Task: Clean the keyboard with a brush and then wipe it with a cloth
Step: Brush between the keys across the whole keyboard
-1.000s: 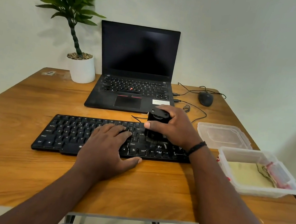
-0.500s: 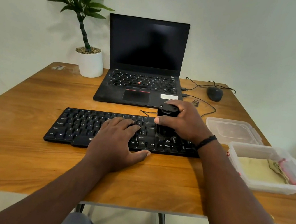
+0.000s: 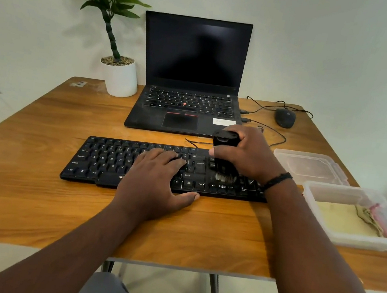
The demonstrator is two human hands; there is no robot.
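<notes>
Under the right hand (image 3: pixel 248 153), black brush (image 3: pixel 224 148) is standing upright, bristles pressing on the right-side keys of the black keyboard (image 3: pixel 112 157); fingers are wrapping closed around its handle. Left hand (image 3: pixel 156 178) is lying flat and spread, palm down, on the keyboard's middle. Right of the right hand, folded cloth (image 3: pixel 345 220) is sitting in a clear container (image 3: pixel 315 187) on the tabletop (image 3: pixel 33 199).

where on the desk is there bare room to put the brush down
Bare wood lies left of the keyboard, between it and the plant pot, and along the near table edge. The right side is crowded: lid, open container, mouse and cables.
</notes>
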